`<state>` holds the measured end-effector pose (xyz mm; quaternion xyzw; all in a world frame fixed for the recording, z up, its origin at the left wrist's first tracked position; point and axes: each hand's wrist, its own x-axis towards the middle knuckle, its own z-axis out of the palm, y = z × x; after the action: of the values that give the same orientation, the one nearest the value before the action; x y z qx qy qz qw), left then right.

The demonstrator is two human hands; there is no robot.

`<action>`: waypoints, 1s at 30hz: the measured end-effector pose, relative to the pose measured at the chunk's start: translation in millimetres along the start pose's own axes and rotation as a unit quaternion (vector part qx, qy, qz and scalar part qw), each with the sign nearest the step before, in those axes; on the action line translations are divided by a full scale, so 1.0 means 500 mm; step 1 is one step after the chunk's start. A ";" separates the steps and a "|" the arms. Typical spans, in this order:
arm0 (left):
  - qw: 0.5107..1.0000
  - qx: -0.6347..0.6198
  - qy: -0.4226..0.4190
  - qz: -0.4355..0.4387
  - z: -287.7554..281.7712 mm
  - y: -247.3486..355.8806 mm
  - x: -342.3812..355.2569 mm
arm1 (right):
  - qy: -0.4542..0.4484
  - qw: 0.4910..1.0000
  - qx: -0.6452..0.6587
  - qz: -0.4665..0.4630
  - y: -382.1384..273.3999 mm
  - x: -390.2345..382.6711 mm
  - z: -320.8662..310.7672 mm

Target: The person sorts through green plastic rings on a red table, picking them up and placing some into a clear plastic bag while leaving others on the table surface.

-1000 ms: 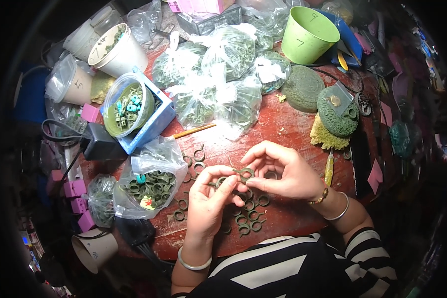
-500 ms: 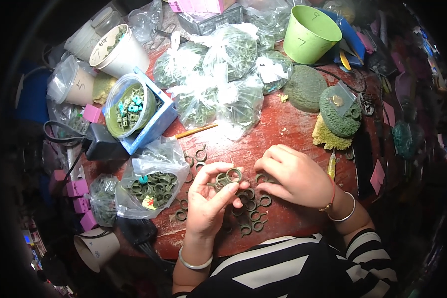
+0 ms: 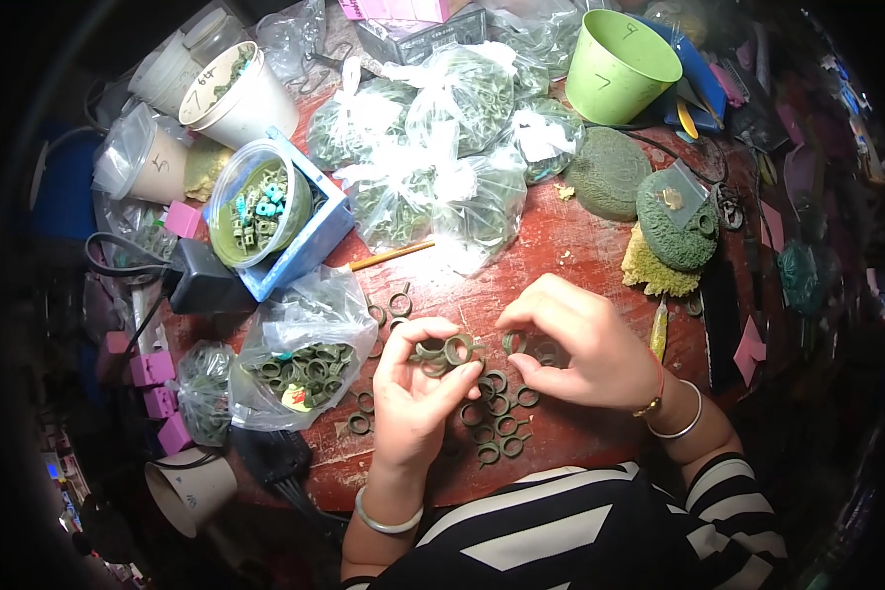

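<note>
Several dark green rings [image 3: 458,349] are bunched in my left hand [image 3: 415,388], its thumb pressed against them and its fingers curled behind. Just to the right, my right hand [image 3: 585,344] arches with thumb and index finger around another green ring [image 3: 513,341]; more rings show dimly within its curled fingers. Below and between the hands, loose green rings [image 3: 504,426] lie in a cluster on the red tabletop [image 3: 570,438]. A few more lie left of my left hand, near an open clear bag of green rings [image 3: 310,369].
Tied clear bags of green pieces [image 3: 477,197] crowd the back. A tub [image 3: 256,211] leans in a blue tray [image 3: 339,216] at the left, near a white bucket [image 3: 265,113]. A light green bucket [image 3: 619,69] and round green pads [image 3: 674,231] stand at the right.
The rings in my left hand have tilted and its fingers have shifted slightly. My right hand has risen a little, its thumb and index finger spreading wider around the ring.
</note>
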<state>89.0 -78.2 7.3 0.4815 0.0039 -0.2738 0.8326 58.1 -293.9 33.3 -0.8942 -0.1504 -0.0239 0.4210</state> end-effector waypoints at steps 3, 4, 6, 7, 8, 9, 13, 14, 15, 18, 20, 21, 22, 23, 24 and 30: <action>0.975 -0.202 -0.068 -0.064 -0.020 0.002 0.004 | 0.034 0.986 0.163 0.002 -0.001 0.005 -0.010; 0.965 -0.232 -0.090 -0.077 -0.025 0.001 0.005 | 0.035 0.986 0.163 0.002 -0.002 0.006 -0.007; 0.971 -0.203 -0.080 -0.100 -0.028 0.002 0.002 | 0.057 0.980 0.190 -0.012 -0.006 0.007 0.003; 0.975 -0.173 -0.070 -0.123 -0.028 0.002 0.002 | 0.047 0.980 0.194 -0.015 -0.008 0.004 0.002; 0.980 -0.134 -0.057 -0.135 -0.015 0.007 0.002 | 0.048 0.980 0.193 -0.014 -0.013 0.003 0.001; 0.982 -0.108 -0.062 -0.143 -0.010 0.006 0.001 | 0.042 0.981 0.189 -0.010 -0.020 0.002 0.001; 0.980 -0.079 -0.073 -0.166 -0.014 0.001 0.000 | 0.058 0.985 0.159 -0.041 -0.019 0.000 0.011; 0.978 -0.086 -0.074 -0.175 -0.015 0.002 0.001 | 0.067 0.985 0.150 -0.060 -0.018 0.000 0.011; 0.978 -0.091 -0.078 -0.170 -0.014 0.005 0.001 | 0.068 0.985 0.149 -0.060 -0.020 0.001 0.008; 0.976 -0.108 -0.091 -0.167 -0.017 0.006 0.003 | 0.051 0.984 0.167 -0.028 -0.025 0.002 0.002; 0.975 -0.113 -0.095 -0.164 -0.018 0.004 0.004 | 0.049 0.983 0.178 -0.015 -0.026 0.003 0.003; 0.975 -0.118 -0.099 -0.161 -0.017 0.004 0.004 | 0.050 0.983 0.178 -0.014 -0.022 0.003 0.003; 0.975 -0.118 -0.100 -0.161 -0.016 0.006 0.004 | 0.060 0.984 0.161 -0.036 -0.014 0.004 0.004; 0.974 -0.124 -0.094 -0.164 -0.013 0.009 0.004 | 0.070 0.985 0.144 -0.057 -0.009 0.005 0.003; 0.973 -0.130 -0.088 -0.167 -0.013 0.010 0.004 | 0.045 0.979 0.197 0.001 -0.012 0.003 -0.008; 0.968 -0.203 -0.044 -0.140 -0.023 0.003 0.003 | -0.124 0.979 -0.146 0.066 0.003 -0.017 -0.060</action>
<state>94.2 -69.0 1.7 0.2842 0.0901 -0.4024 0.8655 52.7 -319.6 49.9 -0.9500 -0.1369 0.0935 0.2645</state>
